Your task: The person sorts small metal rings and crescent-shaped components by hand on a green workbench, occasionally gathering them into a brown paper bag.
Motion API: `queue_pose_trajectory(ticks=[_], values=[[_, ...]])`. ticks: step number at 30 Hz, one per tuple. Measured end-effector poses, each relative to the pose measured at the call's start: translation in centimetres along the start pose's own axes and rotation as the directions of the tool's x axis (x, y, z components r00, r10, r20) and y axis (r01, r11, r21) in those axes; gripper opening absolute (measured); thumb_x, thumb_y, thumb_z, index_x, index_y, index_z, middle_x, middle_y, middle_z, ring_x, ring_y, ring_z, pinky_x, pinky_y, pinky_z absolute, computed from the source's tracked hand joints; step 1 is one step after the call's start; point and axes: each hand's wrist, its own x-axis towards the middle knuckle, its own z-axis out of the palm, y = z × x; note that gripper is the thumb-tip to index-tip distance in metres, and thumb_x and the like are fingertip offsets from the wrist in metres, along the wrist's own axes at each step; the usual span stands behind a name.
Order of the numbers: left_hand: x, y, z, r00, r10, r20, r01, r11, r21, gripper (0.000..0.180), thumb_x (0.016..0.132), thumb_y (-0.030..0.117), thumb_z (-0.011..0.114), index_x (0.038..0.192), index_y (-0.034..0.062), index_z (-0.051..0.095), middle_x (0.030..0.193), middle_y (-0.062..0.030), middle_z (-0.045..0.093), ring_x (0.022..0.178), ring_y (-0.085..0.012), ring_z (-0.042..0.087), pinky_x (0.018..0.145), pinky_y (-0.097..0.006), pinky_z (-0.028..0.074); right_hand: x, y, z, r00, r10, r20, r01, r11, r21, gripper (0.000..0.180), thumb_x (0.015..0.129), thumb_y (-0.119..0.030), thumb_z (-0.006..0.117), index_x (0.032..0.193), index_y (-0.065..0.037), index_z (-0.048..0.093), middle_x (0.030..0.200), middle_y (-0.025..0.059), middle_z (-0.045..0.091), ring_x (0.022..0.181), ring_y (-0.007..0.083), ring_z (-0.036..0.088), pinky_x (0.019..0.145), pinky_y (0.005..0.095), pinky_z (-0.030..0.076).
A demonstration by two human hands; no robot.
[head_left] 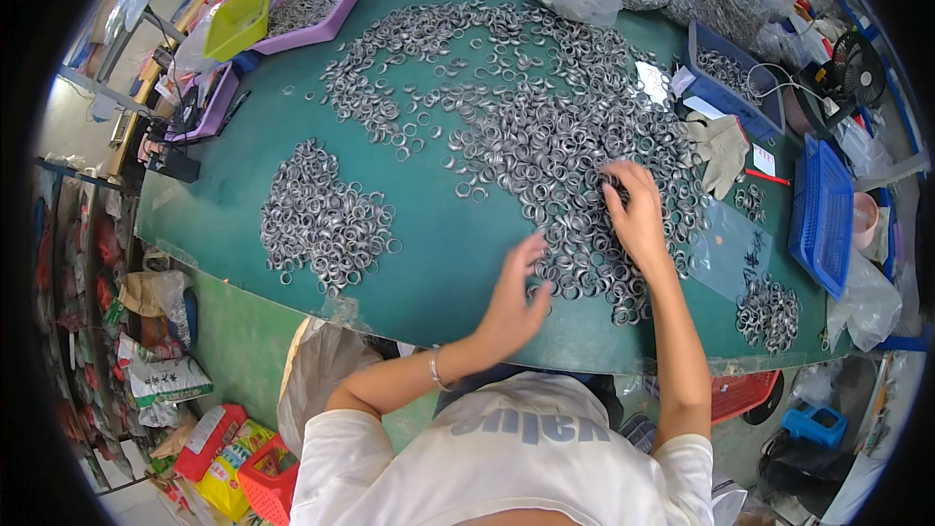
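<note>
The green table [438,282] carries a broad heap of metal rings [575,146] across its middle and far part; a smaller ring pile [321,219] lies well apart on the person's left. Right forearm [677,331] extends nearly straight forward from the near edge. Left forearm [404,375] angles inward across that edge. Right hand [635,209] is palm down over the heap, half open, fingers curved leftward, thumb parted; any grip on a ring cannot be told from here. Left hand [516,287], slightly blurred, stands open at the heap's near-left border, fingers forward, thumb spread toward the rings. A bracelet [435,368] circles the left wrist.
</note>
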Motion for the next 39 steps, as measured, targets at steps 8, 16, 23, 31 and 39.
queue_pose_trajectory(ticks=[8, 16, 23, 31, 39], values=[[11.5, -1.1, -4.8, 0.985, 0.116, -0.132, -0.06, 0.928, 0.367, 0.033, 0.089, 0.006, 0.055, 0.121, 0.0051, 0.053, 0.099, -0.0074, 0.059, 0.092, -0.0141, 0.057, 0.077, -0.028, 0.046, 3.6, 1.4, 4.1, 0.987, -0.039, 0.154, 0.085, 0.949, -0.304, 0.05, 0.076, -0.035, 0.07, 0.122, -0.02, 0.059, 0.13, 0.019, 0.045, 0.124, 0.0362, 0.038, 0.101, 0.0489, 0.029], [14.4, -4.3, -4.2, 0.927, 0.373, -0.026, -0.24, 0.648, 0.723, 0.037, 0.086, 0.019, 0.06, 0.121, 0.0082, 0.056, 0.129, -0.0115, 0.051, 0.123, -0.034, 0.04, 0.103, -0.046, 0.031, 0.5, -1.3, 2.9, 0.958, -0.117, 0.26, 0.177, 0.959, -0.222, 0.052, 0.073, -0.028, 0.074, 0.121, -0.016, 0.056, 0.132, 0.0187, 0.042, 0.124, 0.0363, 0.037, 0.098, 0.0474, 0.033], [9.1, -2.4, -2.5, 0.923, 0.362, 0.128, -0.366, 0.727, 0.581, 0.035, 0.084, 0.013, 0.059, 0.119, 0.0041, 0.055, 0.127, -0.0146, 0.049, 0.116, -0.0351, 0.045, 0.099, -0.042, 0.036, -3.4, -3.2, 0.5, 0.903, -0.132, 0.408, 0.189, 0.977, -0.102, 0.053, 0.071, -0.021, 0.074, 0.117, -0.004, 0.054, 0.135, 0.0138, 0.041, 0.13, 0.0358, 0.033, 0.099, 0.0486, 0.032], [3.6, -1.5, -0.9, 0.937, 0.243, 0.25, -0.338, 0.812, 0.475, 0.041, 0.083, 0.006, 0.06, 0.123, 0.0025, 0.051, 0.133, -0.0171, 0.044, 0.119, -0.0374, 0.043, 0.101, -0.044, 0.036, -7.6, -4.6, -0.8, 0.907, -0.106, 0.408, 0.177, 0.974, -0.14, 0.043, 0.071, -0.018, 0.074, 0.107, -0.005, 0.057, 0.129, 0.0085, 0.045, 0.13, 0.0335, 0.033, 0.099, 0.0509, 0.031], [1.1, -1.3, -1.3, 0.912, 0.231, 0.338, -0.381, 0.783, 0.492, 0.031, 0.083, 0.004, 0.059, 0.114, 0.0009, 0.058, 0.132, -0.016, 0.046, 0.123, -0.0352, 0.042, 0.104, -0.046, 0.033, -9.5, -4.5, -1.0, 0.956, -0.112, 0.27, 0.145, 0.984, -0.105, 0.017, 0.075, -0.014, 0.07, 0.088, -0.006, 0.061, 0.12, 0.0072, 0.055, 0.126, 0.0313, 0.04, 0.104, 0.055, 0.023]])
